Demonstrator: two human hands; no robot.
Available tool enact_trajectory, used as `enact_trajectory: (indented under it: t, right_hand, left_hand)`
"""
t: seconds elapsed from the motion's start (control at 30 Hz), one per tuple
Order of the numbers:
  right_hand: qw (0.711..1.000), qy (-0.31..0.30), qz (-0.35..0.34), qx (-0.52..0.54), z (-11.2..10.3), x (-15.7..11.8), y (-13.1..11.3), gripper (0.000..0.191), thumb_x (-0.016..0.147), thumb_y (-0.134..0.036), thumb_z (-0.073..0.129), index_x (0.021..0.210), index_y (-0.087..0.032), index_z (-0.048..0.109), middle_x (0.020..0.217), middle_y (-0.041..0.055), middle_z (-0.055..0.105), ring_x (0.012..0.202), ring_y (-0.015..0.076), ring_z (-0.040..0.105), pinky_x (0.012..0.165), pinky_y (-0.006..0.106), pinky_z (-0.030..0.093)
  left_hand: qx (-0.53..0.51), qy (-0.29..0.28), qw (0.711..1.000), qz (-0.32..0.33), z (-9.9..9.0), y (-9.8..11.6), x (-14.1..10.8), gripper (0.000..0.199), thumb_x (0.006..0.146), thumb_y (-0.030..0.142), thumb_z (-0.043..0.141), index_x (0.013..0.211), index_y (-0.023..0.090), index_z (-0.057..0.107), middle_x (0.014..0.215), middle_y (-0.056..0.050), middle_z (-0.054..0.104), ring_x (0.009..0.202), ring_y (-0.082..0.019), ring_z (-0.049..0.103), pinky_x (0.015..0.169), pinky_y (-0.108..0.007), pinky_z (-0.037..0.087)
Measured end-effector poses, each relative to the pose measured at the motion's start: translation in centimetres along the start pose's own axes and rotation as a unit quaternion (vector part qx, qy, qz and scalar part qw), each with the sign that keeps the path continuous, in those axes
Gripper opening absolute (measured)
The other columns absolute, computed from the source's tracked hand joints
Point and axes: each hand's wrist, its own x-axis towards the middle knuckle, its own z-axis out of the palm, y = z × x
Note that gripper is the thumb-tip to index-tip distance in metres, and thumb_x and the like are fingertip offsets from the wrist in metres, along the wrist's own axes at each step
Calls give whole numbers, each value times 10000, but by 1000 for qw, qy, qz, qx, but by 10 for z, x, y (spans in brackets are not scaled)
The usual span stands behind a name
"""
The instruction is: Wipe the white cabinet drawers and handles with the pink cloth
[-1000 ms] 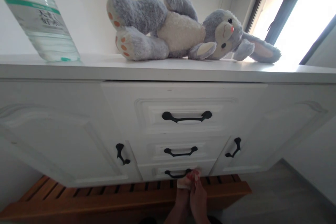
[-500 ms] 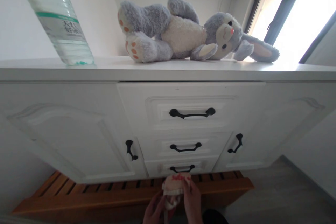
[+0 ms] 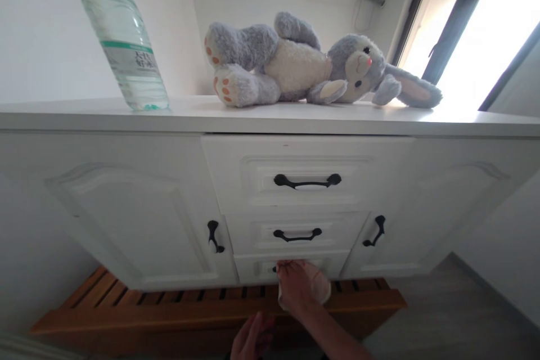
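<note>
- In the head view, a pale, cream-and-pink cloth with red markings (image 3: 320,285) was held in the right hand (image 3: 295,288), at the front of the white bottom drawer (image 3: 248,270).
- The right hand's fingers were curled over the cloth, and part of the cloth was left showing to the right of the hand; the exact grip beneath the palm could not be told.
- The black, curved handle of the bottom drawer (image 3: 274,269) was mostly hidden by the right hand and the cloth; whether it was being touched could not be told.
- The left hand (image 3: 250,338) was seen lower down and to the left, apart from the cloth, with its fingers partly bent and loosely open; nothing could be seen held in it.
- The brown, slatted wooden bench (image 3: 169,318) was seen beneath the drawers, behind the hands.
- Above the bottom drawer, two more white drawers were seen, fitted with a black middle handle (image 3: 297,234) and a black top handle (image 3: 307,181).
- On the white cabinet top (image 3: 189,118), a grey-and-cream plush rabbit (image 3: 297,67) was laid on its side, its ears pointed toward the window (image 3: 468,28).
- A clear, green-tinted plastic bottle with a green-banded label (image 3: 126,39) was stood left of the rabbit.
</note>
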Motion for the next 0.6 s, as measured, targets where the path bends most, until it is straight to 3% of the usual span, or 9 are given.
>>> enact_trajectory:
  t: [0.13,0.2,0.27,0.33,0.37,0.4,0.5,0.53,0.6]
  right_hand:
    - [998,-4,58,2,-20,0,5,316,835,-132,506,1069,-91,715,1114,227,713,1141,376,607,1044,540,370]
    - [994,7,92,56,-27,-2,7,302,838,-123,496,1022,-114,735,1139,219,715,1161,358,613,1051,517,382]
    - [990,16,97,97,-31,-9,9,319,859,-129,467,1020,-139,742,1168,187,719,1164,315,628,1052,461,412]
    - [969,61,125,203,-37,-28,14,323,896,-213,470,1070,-152,735,1217,167,706,1200,298,618,1065,435,426]
    - [938,92,151,299,-42,-41,17,322,901,-296,509,1095,-161,729,1236,160,699,1219,306,609,1071,442,430]
    - [887,121,176,410,-50,-57,21,354,887,-392,562,1116,-174,722,1245,154,695,1226,319,604,1069,461,438]
    - [691,139,188,684,-98,-111,29,496,782,-589,695,1112,-220,719,1168,125,724,1100,325,668,976,498,509]
    - [653,135,174,725,-121,-127,31,496,774,-594,710,1108,-228,718,1143,116,730,1054,308,685,946,486,528]
    - [626,150,153,750,-177,-152,30,439,779,-554,733,1078,-233,725,1107,102,739,997,268,697,920,439,547]
  left_hand:
    - [11,-76,994,82,61,41,-17,523,603,565,828,928,161,762,973,-117,814,782,-197,706,735,-306,553]
    - [-31,-86,989,113,98,70,-25,446,692,481,800,1029,196,741,1108,-103,783,892,-201,707,782,-301,543]
    - [-120,-130,979,98,131,95,-31,350,743,402,771,1038,219,725,1169,-85,749,936,-201,704,784,-304,540]
    - [-195,-167,966,44,154,111,-32,229,770,359,744,950,219,718,1020,-49,743,863,-183,700,737,-307,542]
    - [-214,-163,963,26,161,114,-32,191,778,352,737,907,215,710,910,-24,719,794,-160,686,701,-296,536]
    - [-222,-151,963,18,166,115,-30,179,787,356,732,889,213,702,833,-2,684,733,-137,663,671,-282,527]
    - [-217,-109,969,42,169,107,-26,252,774,395,754,926,202,694,807,15,645,648,-94,601,606,-249,496]
    - [-217,-106,969,48,168,103,-26,289,755,412,771,934,200,692,816,13,649,639,-91,590,597,-246,491]
    - [-220,-113,967,52,165,95,-29,335,705,428,813,910,196,687,751,25,634,610,-85,563,587,-237,480]
